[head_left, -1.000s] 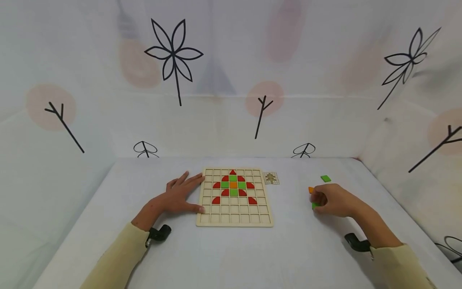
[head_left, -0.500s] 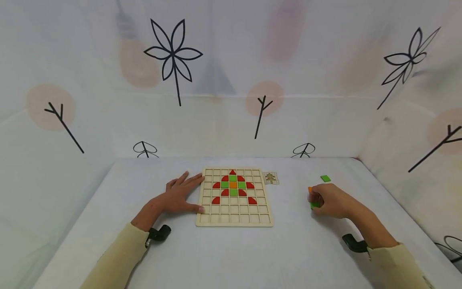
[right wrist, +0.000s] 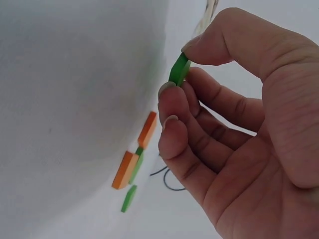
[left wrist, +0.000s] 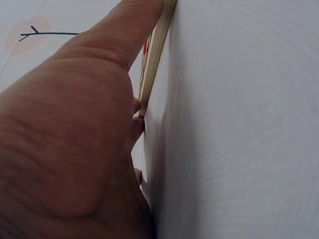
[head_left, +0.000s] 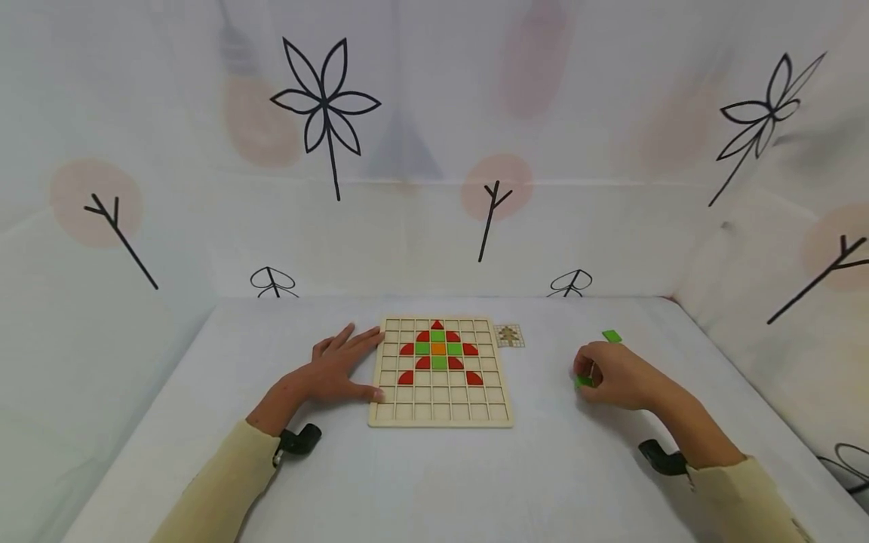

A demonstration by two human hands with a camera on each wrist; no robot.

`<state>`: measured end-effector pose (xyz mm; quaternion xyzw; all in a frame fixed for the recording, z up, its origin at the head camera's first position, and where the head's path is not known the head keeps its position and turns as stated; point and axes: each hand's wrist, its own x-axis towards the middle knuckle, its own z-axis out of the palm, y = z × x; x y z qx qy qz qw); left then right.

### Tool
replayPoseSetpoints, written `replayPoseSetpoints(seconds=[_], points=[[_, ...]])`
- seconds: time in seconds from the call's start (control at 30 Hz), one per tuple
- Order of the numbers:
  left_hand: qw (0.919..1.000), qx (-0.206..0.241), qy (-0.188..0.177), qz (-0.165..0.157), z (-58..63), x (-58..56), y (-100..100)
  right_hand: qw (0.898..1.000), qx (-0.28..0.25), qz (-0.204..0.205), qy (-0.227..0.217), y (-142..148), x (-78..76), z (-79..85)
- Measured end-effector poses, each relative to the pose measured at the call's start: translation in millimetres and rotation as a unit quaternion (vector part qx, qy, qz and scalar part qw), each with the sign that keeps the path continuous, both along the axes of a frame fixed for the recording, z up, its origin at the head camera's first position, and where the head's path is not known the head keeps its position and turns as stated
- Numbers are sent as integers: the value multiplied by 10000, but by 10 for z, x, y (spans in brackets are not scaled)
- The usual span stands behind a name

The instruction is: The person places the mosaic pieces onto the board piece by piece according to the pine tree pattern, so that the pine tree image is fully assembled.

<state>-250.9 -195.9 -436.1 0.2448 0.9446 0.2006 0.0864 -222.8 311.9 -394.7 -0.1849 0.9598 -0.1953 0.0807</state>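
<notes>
A pale wooden grid board (head_left: 441, 423) lies on the table, with red, green and orange tiles set in its cells in a tree shape. My left hand (head_left: 336, 372) rests at the board's left edge, its fingers spread and straight and its thumb touching the near left side. To the right of the board, my right hand (head_left: 616, 375) pinches a green tile (right wrist: 180, 68) between thumb and fingertips, just off the table. Beyond that hand in the right wrist view lie two orange tiles (right wrist: 124, 170) and two more green tiles (right wrist: 128, 199); in the head view the hand hides most of these.
A small card (head_left: 510, 335) printed with a tree pattern lies by the board's upper right corner. One loose green tile (head_left: 612, 336) is behind the right hand. White patterned cloth walls (head_left: 434, 234) enclose the table at the back and sides.
My right hand has shifted slightly left with the green tile in its pinch, and the orange tile beside it is now hidden in the head view. The left hand has stayed still.
</notes>
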Motion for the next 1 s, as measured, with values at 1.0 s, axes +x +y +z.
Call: replayPoseSetpoints(seconds=[1.0], points=[[10000,-95,18,25,-51,-36,-19,9929,-56,1043,567,-1149,-95,255]])
